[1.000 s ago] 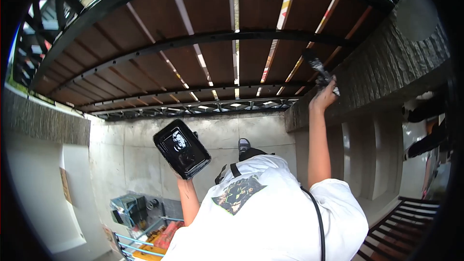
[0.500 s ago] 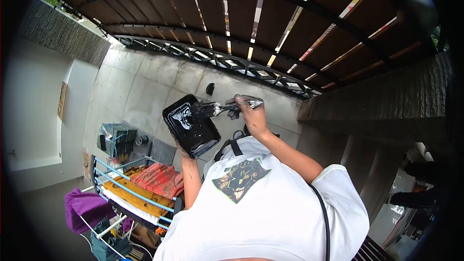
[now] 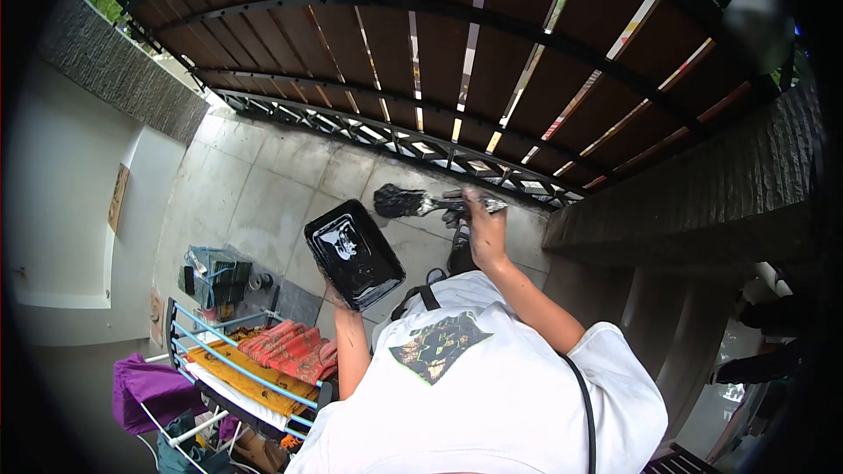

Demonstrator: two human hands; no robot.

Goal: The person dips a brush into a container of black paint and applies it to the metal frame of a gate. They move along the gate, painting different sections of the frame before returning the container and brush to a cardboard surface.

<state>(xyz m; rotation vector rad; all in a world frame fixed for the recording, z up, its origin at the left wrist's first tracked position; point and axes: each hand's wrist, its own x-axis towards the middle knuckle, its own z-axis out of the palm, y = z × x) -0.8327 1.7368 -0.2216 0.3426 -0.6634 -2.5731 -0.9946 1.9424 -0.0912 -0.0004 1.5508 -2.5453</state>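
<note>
My left hand (image 3: 335,295) supports a black paint tray (image 3: 373,276) by its near edge, the fingers hidden beneath it. Wet black paint (image 3: 344,243) shines in the tray's far part. In my right hand (image 3: 485,226) is a paintbrush (image 3: 402,200), its bristles thick with black paint and pointing left. The brush hangs just beyond the tray's upper right corner, apart from it. Dark smears mark the fingers of my right hand.
A slatted brown gate (image 3: 439,44) in a black metal frame stands ahead, beyond the tiled floor (image 3: 263,184). To the left are a tied bundle (image 3: 215,276) and a drying rack (image 3: 246,355) with cloths. Steps (image 3: 650,298) lie at the right.
The paintbrush has moved right and away from over the tray. Both hands and the tray sit slightly lower in view, which has itself shifted.
</note>
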